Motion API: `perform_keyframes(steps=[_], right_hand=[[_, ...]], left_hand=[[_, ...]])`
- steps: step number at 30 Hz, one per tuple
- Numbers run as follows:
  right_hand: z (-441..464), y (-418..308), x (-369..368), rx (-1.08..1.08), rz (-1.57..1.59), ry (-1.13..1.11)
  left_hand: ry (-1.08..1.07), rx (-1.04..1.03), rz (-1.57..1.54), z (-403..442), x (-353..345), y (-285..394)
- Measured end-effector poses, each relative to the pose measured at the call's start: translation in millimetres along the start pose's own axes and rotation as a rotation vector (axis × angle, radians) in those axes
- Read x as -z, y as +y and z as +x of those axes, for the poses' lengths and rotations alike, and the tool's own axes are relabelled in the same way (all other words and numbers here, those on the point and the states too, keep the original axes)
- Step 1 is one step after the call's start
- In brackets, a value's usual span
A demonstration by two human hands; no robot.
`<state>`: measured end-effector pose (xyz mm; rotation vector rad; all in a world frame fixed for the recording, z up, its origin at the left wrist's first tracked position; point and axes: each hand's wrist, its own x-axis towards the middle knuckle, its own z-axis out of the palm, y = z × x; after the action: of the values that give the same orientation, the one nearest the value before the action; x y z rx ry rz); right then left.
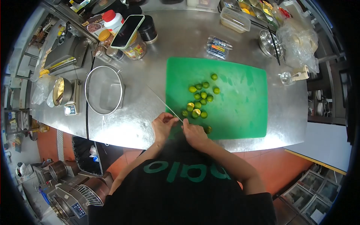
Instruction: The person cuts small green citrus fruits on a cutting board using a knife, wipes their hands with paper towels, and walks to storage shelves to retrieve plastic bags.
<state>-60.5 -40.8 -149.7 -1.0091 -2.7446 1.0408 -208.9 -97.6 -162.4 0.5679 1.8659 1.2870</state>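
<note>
My right hand is closed around the handle of a knife, whose thin blade points up and to the left past the board's edge. Close beside it, my left hand has its fingers pinched together near the blade; whatever they hold is hidden. Both hands are at the lower left corner of a green cutting board. Several small green limes lie loosely grouped on the board, and a cut lime among them shows pale flesh. Another lime rests just right of my right hand.
A mesh strainer stands left of the board, with jars and a phone behind it. Beyond the board lies a small plastic-wrapped pack. A metal bowl with chopsticks is at the right.
</note>
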Motion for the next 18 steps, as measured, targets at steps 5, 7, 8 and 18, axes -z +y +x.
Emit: perform_keyframes(steps=[5,7,8,18], right_hand=[[-7,3,17,-0.043,0.164,0.076],[-15,-8,49,-0.117,0.176,0.123],[-20,-13,68,-0.193,0.182,0.178],[-46,-7,88,-0.286,0.309,0.388]], left_hand=[[0.037,-0.171,0.236,2,-9,1],[0.044,-0.307,0.389,-1,-8,16],[0.046,-0.452,0.538,1,-11,28],[-0.057,-0.800,0.623,89,-64,52]])
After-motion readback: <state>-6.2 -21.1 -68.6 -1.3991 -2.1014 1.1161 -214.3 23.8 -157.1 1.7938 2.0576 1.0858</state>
